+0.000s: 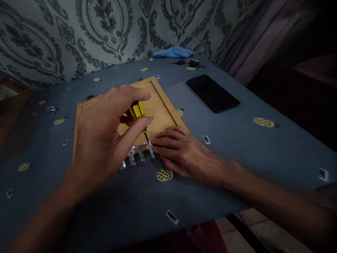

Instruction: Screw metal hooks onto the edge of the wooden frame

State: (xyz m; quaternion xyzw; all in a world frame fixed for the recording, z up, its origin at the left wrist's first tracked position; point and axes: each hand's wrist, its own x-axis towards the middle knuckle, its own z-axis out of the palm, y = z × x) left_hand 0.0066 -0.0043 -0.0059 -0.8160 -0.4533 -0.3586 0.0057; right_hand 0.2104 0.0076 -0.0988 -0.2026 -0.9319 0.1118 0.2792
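Note:
A yellow-and-black screwdriver [137, 110] stands tilted in my left hand [105, 123], its handle among my curled fingers, with thumb and forefinger spaced around it. The shaft points down to the right end of a shiny metal hook rail [141, 154]. That rail lies along the near edge of a framed wooden board [158, 105], its several hooks projecting toward me. Resting on the board's near right corner, my right hand [184, 151] has its fingertips pressed at the rail's right end. Any screw under the tip is too small to make out. My left hand covers much of the board.
Right of the board lies a black phone [213, 93]. At the back are a blue cloth [173, 52] and a dark item with keys [191, 62]. A small metal piece [51, 110] sits at left. A blue pineapple-print cloth [237, 147] covers the table; a patterned curtain [110, 31] hangs behind.

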